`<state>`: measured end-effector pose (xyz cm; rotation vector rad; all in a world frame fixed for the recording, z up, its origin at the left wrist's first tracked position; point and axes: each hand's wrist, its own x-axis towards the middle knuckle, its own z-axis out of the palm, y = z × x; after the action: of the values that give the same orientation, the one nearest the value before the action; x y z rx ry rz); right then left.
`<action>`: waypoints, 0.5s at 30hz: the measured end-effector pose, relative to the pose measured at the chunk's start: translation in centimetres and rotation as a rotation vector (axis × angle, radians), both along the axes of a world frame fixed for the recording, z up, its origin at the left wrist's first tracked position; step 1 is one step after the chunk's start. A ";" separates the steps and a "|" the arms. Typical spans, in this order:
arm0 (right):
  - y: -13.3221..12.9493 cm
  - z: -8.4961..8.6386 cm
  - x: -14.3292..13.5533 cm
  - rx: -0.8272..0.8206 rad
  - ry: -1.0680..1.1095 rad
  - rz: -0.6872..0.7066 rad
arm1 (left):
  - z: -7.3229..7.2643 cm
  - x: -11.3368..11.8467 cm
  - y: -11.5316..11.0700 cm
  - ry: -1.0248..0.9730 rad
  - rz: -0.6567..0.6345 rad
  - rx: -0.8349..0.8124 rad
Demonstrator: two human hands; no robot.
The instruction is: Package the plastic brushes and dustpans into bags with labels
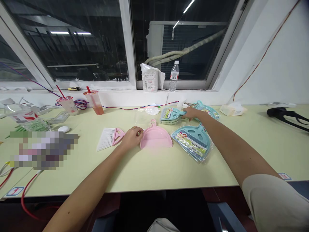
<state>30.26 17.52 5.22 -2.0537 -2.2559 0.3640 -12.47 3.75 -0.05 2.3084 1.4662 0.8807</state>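
My left hand [132,138] rests on the table between a pink hand brush [117,136] with white bristles and a pink dustpan [156,137]. Its fingers are loosely bent at the dustpan's left edge, with nothing visible held in them. Farther off, my right hand [192,113] closes around the handle end of a wrapped teal brush [170,114]; its palm side is hidden. Below that arm lies a teal dustpan pack [193,141] in clear plastic. Another teal dustpan pack [209,110] lies behind the right wrist, partly covered.
Two drink cups [96,102] with red straws stand at the back left, near a large plastic bottle [24,116]. A tissue pack [233,109] and a black object [289,116] lie to the right. On the sill are a water bottle [173,77] and a white package [151,79].
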 end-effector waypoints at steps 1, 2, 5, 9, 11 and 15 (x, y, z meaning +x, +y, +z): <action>0.0 -0.1 0.1 -0.018 0.020 -0.001 | 0.0 0.0 0.0 0.002 0.001 0.000; 0.0 -0.1 0.1 -0.042 0.044 -0.003 | 0.0 0.0 0.0 0.003 0.001 0.001; -0.2 -0.1 0.3 -0.093 0.093 -0.005 | 0.0 0.0 -0.1 -0.001 -0.001 0.002; -0.2 0.2 0.6 -0.094 0.040 0.049 | 0.0 0.0 0.0 0.000 -0.004 -0.001; -0.1 0.3 0.8 -0.055 -0.016 0.094 | 0.0 -0.1 0.0 0.002 -0.001 0.001; 0.0 0.5 1.2 -0.023 -0.072 0.141 | -0.1 -0.1 0.0 0.003 -0.006 0.008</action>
<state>31.45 17.53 5.69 -1.9546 -2.4573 0.3309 -12.56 3.76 -0.15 2.3202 1.4589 0.8832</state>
